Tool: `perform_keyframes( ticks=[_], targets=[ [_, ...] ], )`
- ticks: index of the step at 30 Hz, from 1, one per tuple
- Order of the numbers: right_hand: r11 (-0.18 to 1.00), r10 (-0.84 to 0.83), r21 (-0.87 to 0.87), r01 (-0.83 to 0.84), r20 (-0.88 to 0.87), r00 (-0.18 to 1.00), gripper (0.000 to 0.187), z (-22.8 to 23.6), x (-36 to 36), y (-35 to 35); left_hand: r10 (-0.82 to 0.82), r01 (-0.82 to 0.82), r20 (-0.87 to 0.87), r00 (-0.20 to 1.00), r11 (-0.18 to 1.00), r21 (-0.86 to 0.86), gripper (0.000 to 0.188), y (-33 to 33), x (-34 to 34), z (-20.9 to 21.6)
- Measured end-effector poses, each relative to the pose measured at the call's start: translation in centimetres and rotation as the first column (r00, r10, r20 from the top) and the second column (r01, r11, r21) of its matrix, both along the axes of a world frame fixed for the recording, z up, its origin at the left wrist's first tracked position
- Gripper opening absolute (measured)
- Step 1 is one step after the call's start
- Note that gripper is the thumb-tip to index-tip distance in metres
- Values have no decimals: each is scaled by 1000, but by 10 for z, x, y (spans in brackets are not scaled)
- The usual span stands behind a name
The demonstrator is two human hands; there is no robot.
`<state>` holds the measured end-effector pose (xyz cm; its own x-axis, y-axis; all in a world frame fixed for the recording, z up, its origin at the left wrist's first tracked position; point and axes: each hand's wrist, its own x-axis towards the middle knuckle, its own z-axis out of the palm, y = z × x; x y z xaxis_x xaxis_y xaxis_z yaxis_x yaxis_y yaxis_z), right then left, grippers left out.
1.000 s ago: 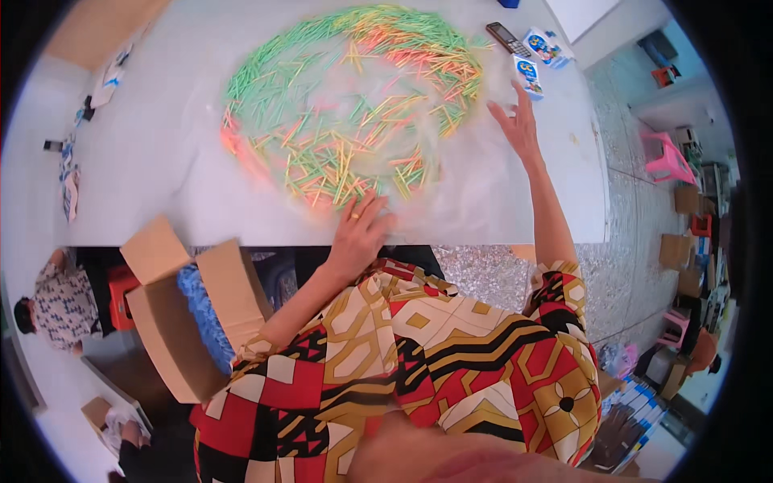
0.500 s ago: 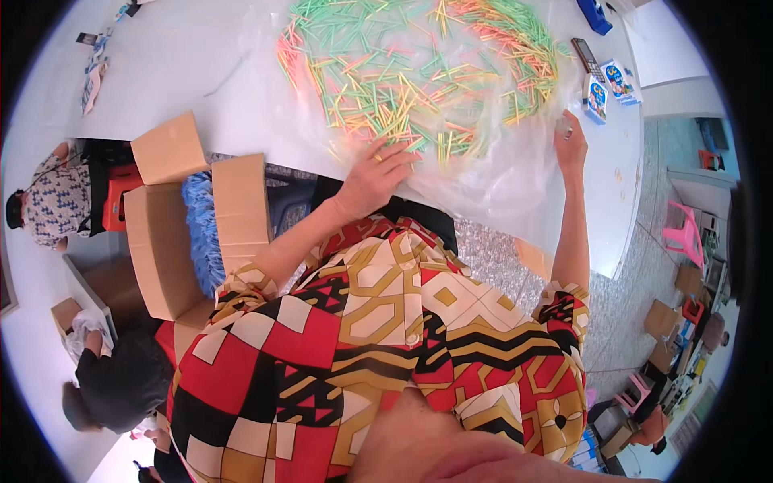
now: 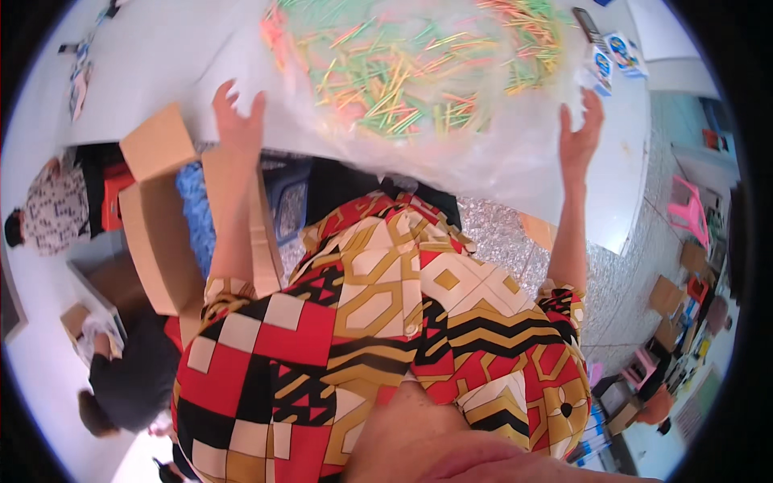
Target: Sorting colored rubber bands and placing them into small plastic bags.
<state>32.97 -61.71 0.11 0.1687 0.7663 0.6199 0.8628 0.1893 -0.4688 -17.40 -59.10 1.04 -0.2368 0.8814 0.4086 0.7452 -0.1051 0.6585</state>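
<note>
A heap of thin green, yellow and pink-orange sticks or straws (image 3: 394, 97) lies spread over a clear plastic sheet (image 3: 483, 165) on the white table (image 3: 177, 64). Beyond the sheet's left side my left hand (image 3: 239, 121) is raised, its thumb and fingers apart and nothing in them. On the opposite side, my right hand (image 3: 581, 133) is beside the sheet's right edge, near a small blue-and-white box (image 3: 601, 68). Its thumb and fingers are also spread, with nothing visible between them. The picture is slightly blurred, so single sticks are hard to tell apart.
A cardboard box (image 3: 153, 249) with blue frilly material (image 3: 196, 209) stands left of me, below the table edge. A dark handheld device (image 3: 588, 26) lies at the far right. People sit at the left, and a pink stool (image 3: 687, 211) stands on the floor at right.
My left hand has left the near edge of the sticks and swung out to the left, fingers spreading. My right hand has moved slightly up and opened. The view has shifted slightly.
</note>
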Motion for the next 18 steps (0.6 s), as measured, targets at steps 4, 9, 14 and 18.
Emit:
perform_keyframes(
  ticks=[4, 9, 14, 18],
  targets=[
    [990, 96, -100, -99, -37, 995, 47, 24, -52, -22, 130, -102, 93, 987, 961, -257, 72, 26, -30, -7],
    [800, 485, -349, -488, -102, 868, 60, 24, -112, -64, 193, -45, 400, 896, 935, -352, 83, 66, -10, -4],
    [638, 681, -393, -662, -111, 723, 63, 25, -155, -82, 213, -139, 156, 965, 913, -384, 67, 104, -4, -13],
    [636, 701, -391, -665, -66, 710, 64, 23, -169, -78, 89, 48, 365, 927, 936, -349, 42, 119, -12, -22]
  ],
)
